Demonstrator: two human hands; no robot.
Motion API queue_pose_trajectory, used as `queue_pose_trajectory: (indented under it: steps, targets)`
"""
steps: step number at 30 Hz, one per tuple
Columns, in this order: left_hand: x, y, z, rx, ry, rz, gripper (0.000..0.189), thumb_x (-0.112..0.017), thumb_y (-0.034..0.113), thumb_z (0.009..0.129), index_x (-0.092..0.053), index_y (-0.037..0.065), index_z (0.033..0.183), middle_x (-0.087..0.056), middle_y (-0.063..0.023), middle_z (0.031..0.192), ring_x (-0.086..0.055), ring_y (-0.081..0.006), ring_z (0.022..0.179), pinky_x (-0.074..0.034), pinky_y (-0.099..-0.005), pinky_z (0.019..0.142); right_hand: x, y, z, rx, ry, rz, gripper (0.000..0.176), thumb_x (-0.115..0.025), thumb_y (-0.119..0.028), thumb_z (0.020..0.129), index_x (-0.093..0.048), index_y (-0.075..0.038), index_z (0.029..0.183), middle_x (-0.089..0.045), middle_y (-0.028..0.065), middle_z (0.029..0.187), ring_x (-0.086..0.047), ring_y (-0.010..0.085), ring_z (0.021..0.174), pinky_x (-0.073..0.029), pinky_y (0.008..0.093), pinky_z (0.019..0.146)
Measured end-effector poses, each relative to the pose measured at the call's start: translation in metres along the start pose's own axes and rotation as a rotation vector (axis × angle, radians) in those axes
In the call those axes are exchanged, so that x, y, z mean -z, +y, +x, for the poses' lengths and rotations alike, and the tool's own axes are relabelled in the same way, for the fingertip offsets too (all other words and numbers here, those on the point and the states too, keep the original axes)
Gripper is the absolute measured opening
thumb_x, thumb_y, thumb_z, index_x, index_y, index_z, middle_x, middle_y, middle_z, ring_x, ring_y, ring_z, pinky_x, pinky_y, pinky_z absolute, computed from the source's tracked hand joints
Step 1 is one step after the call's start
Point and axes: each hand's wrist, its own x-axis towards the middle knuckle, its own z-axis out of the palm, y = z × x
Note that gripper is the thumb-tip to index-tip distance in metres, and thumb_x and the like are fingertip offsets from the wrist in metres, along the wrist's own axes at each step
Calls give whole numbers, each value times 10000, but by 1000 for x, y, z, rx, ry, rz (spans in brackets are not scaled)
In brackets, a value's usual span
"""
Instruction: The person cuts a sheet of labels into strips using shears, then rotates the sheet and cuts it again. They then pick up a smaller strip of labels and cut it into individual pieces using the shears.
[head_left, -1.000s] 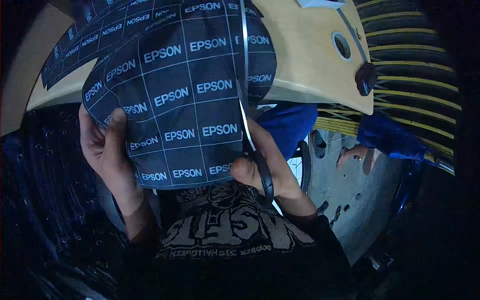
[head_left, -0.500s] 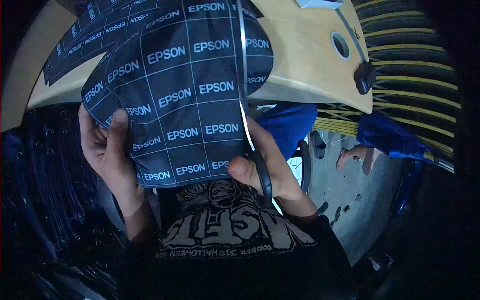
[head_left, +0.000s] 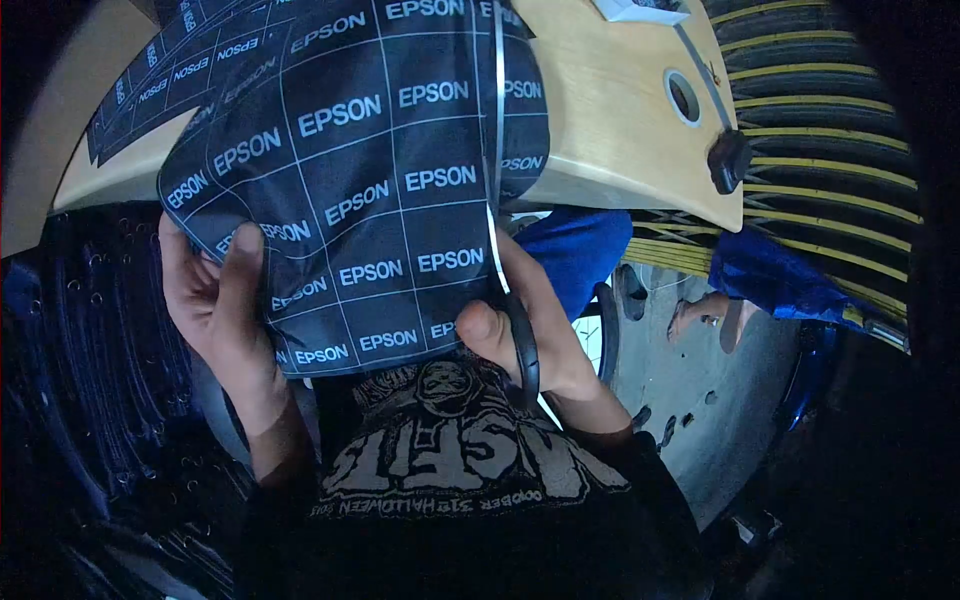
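Observation:
A dark sheet [head_left: 350,180] printed with rows of white EPSON lettering and thin grid lines spreads out in front of my chest. My left hand [head_left: 225,310] pinches its lower left edge, thumb on top and fingers underneath. Scissors [head_left: 523,345] with black handles are in my right hand [head_left: 550,330], which closes around them near the sheet's right side. Their long silver blade runs up over the sheet, and a strip of it shows to the right of the blade. The other blade is hidden.
More EPSON-printed material [head_left: 185,75] lies on the light wooden table [head_left: 600,130], which has a round hole. A black knob [head_left: 729,160] sits at the table's right edge. Beyond are yellow-edged slats [head_left: 820,140]. A person's blue-clothed leg [head_left: 775,280] and foot show at right.
The sheet and scissors have shifted slightly to the right in view. Both hands keep the same hold, and the sheet's left part ripples a little differently.

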Motion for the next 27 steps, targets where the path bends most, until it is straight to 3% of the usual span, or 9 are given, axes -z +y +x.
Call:
queue_pose_trajectory:
  steps: [13, 16, 27]
  targets:
    - [2, 1, 3, 28, 49, 109, 376, -552, -30, 802, -453, -57, 1163, -603, -127, 995, -581, -131, 911, -445, -279, 822, 0, 5, 2, 120, 43, -48, 700, -668, -438, 762, -413, 62, 1180, -543, 147, 992, -538, 210, 936, -422, 306, 830]
    - [4, -3, 3, 13, 37, 30, 365, -557, -33, 798, -464, -50, 1151, -606, -121, 992, -587, -126, 896, -452, -273, 807, 2, 0, 0, 20, 5, -10, 724, -672, -445, 755, -401, 70, 1185, -538, 153, 997, -533, 216, 945, -418, 311, 838]
    - [1, 1, 3, 26, 38, 42, 359, -544, -45, 798, -466, -52, 1148, -616, -124, 976, -604, -129, 870, -478, -265, 770, 2, -1, 0, 43, -9, -45, 732, -671, -444, 757, -390, 74, 1191, -520, 155, 1021, -517, 224, 981, -411, 319, 851]
